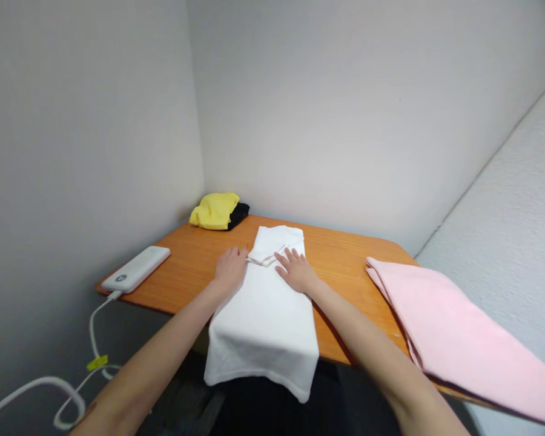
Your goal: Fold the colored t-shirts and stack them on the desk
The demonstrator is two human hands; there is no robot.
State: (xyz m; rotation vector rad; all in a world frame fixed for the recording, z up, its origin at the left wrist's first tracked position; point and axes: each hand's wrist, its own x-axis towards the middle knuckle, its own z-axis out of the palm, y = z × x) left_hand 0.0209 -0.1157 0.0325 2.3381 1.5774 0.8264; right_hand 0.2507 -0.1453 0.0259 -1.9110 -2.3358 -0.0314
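A white folded garment (267,315) lies lengthwise on the table, its near end hanging over the front edge towards me. Its far part is creased, with a loose folded edge across the middle. At the left side of that crease, my left hand (231,269) is closed with bent fingers on the garment's edge; its thumb is mostly hidden. My right hand (297,270) rests flat on the cloth at the right of the crease, fingers spread and palm down.
The wooden table (345,254) stands against the walls. Yellow cloth (215,211) and black cloth (238,215) sit at the back left. A white power bank (136,270) with a white cable (92,330) is at the left edge. Pink folded cloth (458,333) overhangs the right front.
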